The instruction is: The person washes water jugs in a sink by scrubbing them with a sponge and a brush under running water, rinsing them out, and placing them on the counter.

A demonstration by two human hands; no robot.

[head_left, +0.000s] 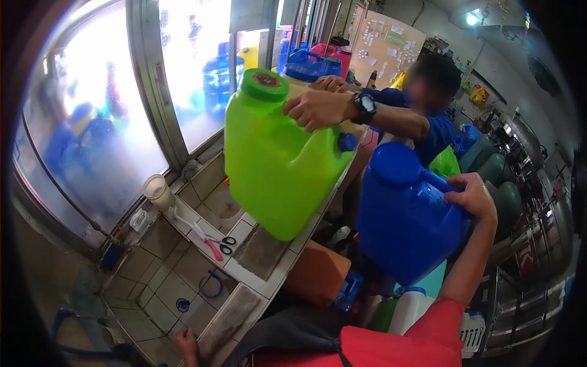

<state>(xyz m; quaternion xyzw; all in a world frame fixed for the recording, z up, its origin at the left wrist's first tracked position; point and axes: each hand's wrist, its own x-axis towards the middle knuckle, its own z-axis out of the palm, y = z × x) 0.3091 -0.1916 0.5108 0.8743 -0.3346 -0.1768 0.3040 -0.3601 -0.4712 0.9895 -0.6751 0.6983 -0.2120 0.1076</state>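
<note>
My right hand is closed on the handle of a blue jug, which hangs upright with its blue lid on top. At the lower left edge, my left hand is partly in view beside the tiled basin; its fingers are small and dim, and nothing is clearly seen in them. Another person in a blue shirt, with a black wristwatch, has both hands at the top of a light green jug. That jug has a green cap and a blue spout cap, and is tilted over the tiled counter edge.
Scissors and a pink-handled tool lie on the tiled ledge by a white cup. A basin holds a blue ring. Below the jugs are an orange container and a white one. Frosted windows stand left.
</note>
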